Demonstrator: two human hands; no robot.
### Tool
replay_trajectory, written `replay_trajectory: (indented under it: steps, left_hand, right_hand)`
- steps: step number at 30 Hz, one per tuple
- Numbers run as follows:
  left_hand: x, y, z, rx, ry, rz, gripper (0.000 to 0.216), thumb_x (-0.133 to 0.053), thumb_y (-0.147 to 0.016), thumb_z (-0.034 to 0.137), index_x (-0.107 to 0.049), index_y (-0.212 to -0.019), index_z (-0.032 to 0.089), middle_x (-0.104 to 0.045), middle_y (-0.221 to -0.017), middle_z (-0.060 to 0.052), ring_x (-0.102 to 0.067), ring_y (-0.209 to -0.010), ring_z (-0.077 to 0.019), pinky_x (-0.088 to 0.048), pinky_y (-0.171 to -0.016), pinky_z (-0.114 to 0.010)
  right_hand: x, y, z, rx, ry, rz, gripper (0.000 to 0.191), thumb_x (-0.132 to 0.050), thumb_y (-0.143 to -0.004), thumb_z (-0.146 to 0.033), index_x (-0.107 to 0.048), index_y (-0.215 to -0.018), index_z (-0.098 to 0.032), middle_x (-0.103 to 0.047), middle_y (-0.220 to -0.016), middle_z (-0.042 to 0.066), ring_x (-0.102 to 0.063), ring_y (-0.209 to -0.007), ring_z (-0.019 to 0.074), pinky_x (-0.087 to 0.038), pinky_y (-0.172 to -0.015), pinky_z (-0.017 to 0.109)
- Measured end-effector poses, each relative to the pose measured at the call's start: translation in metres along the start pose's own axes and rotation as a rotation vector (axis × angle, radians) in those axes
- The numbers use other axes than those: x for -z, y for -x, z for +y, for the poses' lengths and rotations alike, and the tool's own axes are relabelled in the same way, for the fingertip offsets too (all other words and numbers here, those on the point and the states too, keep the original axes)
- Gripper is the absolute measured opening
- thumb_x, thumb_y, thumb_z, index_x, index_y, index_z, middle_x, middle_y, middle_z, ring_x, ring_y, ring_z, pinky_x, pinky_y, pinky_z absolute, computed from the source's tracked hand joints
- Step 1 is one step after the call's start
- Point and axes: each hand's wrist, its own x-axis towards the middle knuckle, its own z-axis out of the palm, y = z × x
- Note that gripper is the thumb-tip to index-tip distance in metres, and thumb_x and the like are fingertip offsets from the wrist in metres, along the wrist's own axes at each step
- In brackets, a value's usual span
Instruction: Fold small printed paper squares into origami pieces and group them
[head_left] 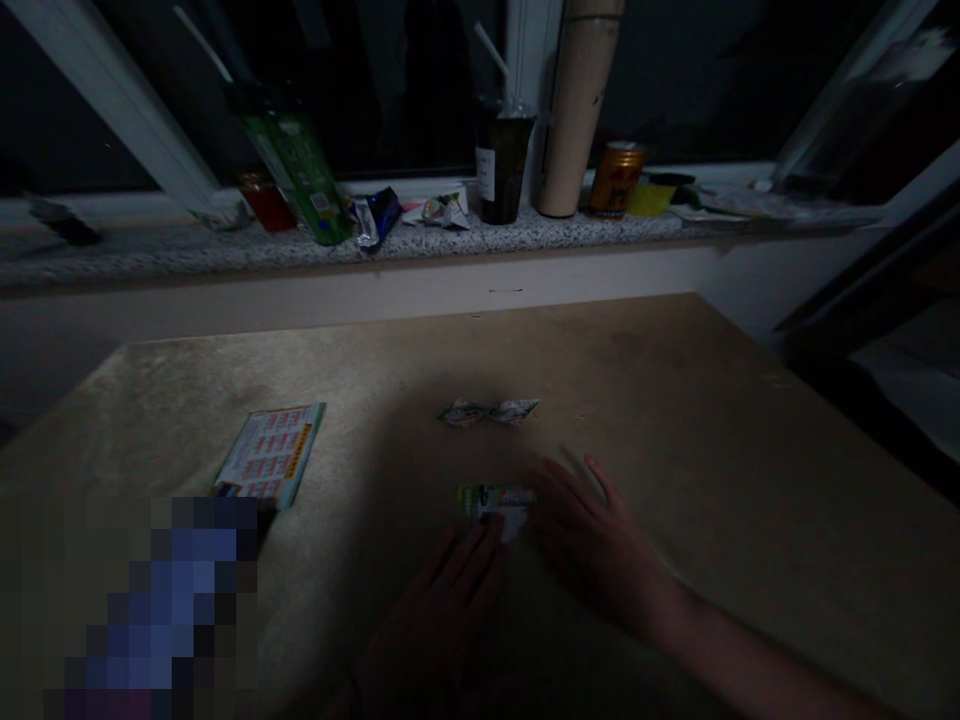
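At the near middle of the tabletop (637,370), a small printed paper (480,497) lies between left hand (448,590) and right hand (589,535).
The left fingers rest extended, uncurled, over its near side; the right fingers are at its right end, too dark to tell whether they pinch it. Light, even pressure from the left would probably keep it steady. A bow-shaped paper piece (514,411) lies just beyond; a printed card (266,450) sits off left. Poor light hampers the work; the sill's green bottle (304,175) and orange can (616,180) stand clear.
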Motion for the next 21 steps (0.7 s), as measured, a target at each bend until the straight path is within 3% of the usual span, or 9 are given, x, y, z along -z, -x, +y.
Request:
replay_trajectory:
  steps: [5, 11, 16, 21]
  left_hand:
    - [-0.012, 0.000, -0.004, -0.002, 0.017, 0.014, 0.083, -0.037, -0.084, 0.060, -0.010, -0.145, 0.010, -0.016, -0.149, -0.015, -0.017, -0.135, -0.0300, -0.012, -0.110, -0.045]
    - [-0.012, 0.001, -0.005, -0.014, -0.002, 0.041, 0.083, -0.042, -0.083, 0.058, -0.013, -0.144, 0.011, -0.017, -0.149, -0.015, -0.019, -0.135, -0.0299, -0.013, -0.109, -0.045]
    - [-0.015, 0.002, -0.004, 0.001, 0.012, 0.043, 0.083, -0.044, -0.083, 0.056, -0.011, -0.145, 0.011, -0.013, -0.150, -0.014, -0.019, -0.135, -0.0298, -0.014, -0.109, -0.045]
    - [-0.006, 0.000, -0.002, 0.038, 0.032, 0.018, 0.084, -0.047, -0.082, 0.054, -0.008, -0.145, 0.014, -0.015, -0.150, -0.011, -0.019, -0.135, -0.0274, -0.009, -0.110, -0.044]
  right_hand:
    - [-0.003, 0.000, -0.011, 0.130, -0.041, -0.018, 0.025, -0.049, -0.090, -0.035, -0.061, -0.111, -0.031, -0.049, -0.134, 0.000, -0.036, -0.128, 0.0216, -0.014, -0.110, 0.052]
    - [0.006, -0.006, 0.002, -0.037, -0.012, 0.022, 0.021, -0.048, -0.090, -0.026, -0.067, -0.100, -0.026, -0.049, -0.133, 0.004, -0.034, -0.130, 0.0246, -0.019, -0.108, 0.055]
    - [0.007, -0.005, 0.009, -0.009, 0.057, 0.017, 0.026, -0.043, -0.091, -0.022, -0.062, -0.110, -0.024, -0.053, -0.130, 0.003, -0.038, -0.127, 0.0245, -0.024, -0.106, 0.056]
    - [0.006, -0.003, 0.008, 0.048, -0.032, 0.016, 0.029, -0.044, -0.090, -0.019, -0.060, -0.114, -0.020, -0.058, -0.124, 0.003, -0.043, -0.124, 0.0212, -0.029, -0.107, 0.050]
